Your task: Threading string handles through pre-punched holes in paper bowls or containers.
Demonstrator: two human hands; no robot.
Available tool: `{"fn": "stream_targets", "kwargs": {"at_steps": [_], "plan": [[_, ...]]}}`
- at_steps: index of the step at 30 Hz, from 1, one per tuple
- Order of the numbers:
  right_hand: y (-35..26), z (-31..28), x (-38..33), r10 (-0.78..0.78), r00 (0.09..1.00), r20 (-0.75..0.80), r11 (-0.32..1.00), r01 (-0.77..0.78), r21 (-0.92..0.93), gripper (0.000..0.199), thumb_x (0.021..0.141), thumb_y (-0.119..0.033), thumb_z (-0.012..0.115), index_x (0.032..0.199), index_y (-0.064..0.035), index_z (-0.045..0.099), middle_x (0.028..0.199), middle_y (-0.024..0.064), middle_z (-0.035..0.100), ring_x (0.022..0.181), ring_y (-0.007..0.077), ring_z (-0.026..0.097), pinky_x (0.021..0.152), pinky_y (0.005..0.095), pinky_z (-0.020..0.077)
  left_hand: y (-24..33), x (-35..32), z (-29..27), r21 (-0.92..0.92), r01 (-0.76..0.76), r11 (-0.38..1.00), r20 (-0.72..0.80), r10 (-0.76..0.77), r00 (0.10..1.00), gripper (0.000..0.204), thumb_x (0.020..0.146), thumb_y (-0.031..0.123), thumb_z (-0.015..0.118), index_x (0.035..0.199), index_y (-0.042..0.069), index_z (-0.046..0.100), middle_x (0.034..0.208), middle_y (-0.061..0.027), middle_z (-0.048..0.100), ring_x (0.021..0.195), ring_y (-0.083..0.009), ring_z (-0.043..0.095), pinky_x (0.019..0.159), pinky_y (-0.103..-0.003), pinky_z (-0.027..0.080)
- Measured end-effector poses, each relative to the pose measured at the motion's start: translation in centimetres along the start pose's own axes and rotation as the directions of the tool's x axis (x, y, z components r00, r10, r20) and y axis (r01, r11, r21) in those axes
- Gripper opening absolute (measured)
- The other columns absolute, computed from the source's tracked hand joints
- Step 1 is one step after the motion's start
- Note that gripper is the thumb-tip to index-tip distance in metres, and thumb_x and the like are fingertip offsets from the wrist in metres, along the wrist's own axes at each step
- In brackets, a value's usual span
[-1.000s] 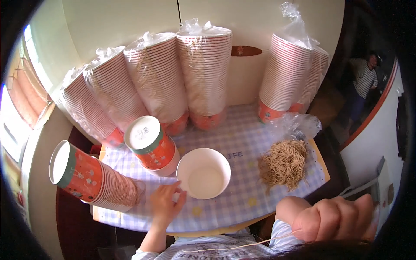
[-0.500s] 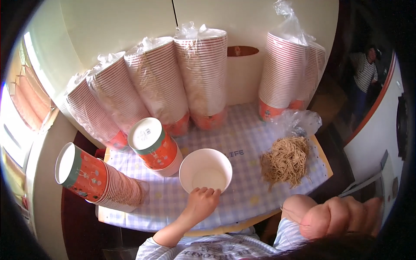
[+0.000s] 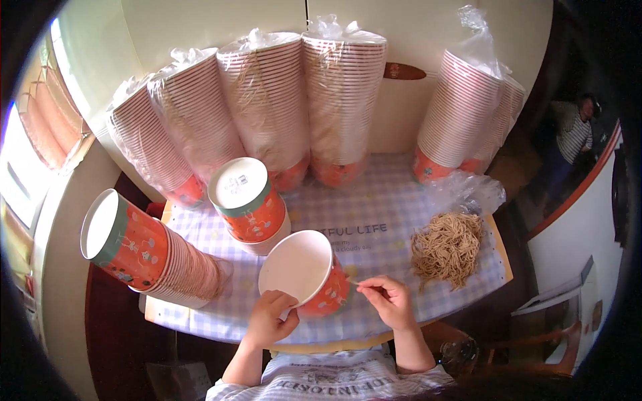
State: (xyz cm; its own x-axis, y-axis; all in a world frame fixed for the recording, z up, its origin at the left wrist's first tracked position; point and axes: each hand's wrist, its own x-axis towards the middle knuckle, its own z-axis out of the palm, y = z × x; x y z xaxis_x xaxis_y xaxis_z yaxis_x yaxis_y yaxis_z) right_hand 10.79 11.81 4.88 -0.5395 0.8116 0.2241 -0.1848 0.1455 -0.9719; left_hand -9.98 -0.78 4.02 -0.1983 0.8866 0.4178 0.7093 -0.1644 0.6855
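Left hand [image 3: 269,319] tilts paper cup [image 3: 309,274], mouth facing up-left; right hand [image 3: 390,301] beside.

I am seeing the checked-cloth surface [image 3: 401,220] carrying cup stacks [image 3: 267,107] behind a noodle pile [image 3: 447,247], bowls lying left of it.

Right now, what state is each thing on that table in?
Paper cup: tilted, empty, gripped at the rim.
Left hand: shut on the cup rim.
Right hand: pinching a thin strand.
Noodle pile: loose, on the cloth.
Lying cup stack: on its side.
Wrapped stacks: bagged, leaning on the wall.
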Motion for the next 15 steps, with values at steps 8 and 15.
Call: {"fn": "stream_targets", "kwargs": {"at_steps": [8,15], "plan": [[0.8,1.6,1.1,-0.111,0.993,0.037,0.982,0.115,-0.15,0.008,0.077,-0.004,0.062,0.085,-0.0012,0.061,0.079,0.0049,0.06,0.066,0.0083,0.055,0.057,0.0195,0.0432,-0.1,-0.4,-0.8,-0.109,0.013,0.994,0.064,-0.006,0.998,0.017,0.058,0.002,0.054,0.074,0.006,0.056,0.068,-0.0072,0.055,0.066,-0.0264,0.052,0.06,-0.034,0.04],[1.0,1.6,1.2,-0.094,0.996,0.008,0.984,0.094,-0.153,0.005,0.079,-0.003,0.06,0.082,-0.0009,0.057,0.075,0.0014,0.058,0.066,0.0042,0.052,0.058,0.0178,0.0419,-0.1,-0.5,-0.9,-0.128,-0.003,0.992,0.071,0.012,0.997,0.016,0.056,0.003,0.054,0.072,0.006,0.055,0.067,-0.0075,0.054,0.064,-0.0267,0.052,0.059,-0.034,0.039]]}}
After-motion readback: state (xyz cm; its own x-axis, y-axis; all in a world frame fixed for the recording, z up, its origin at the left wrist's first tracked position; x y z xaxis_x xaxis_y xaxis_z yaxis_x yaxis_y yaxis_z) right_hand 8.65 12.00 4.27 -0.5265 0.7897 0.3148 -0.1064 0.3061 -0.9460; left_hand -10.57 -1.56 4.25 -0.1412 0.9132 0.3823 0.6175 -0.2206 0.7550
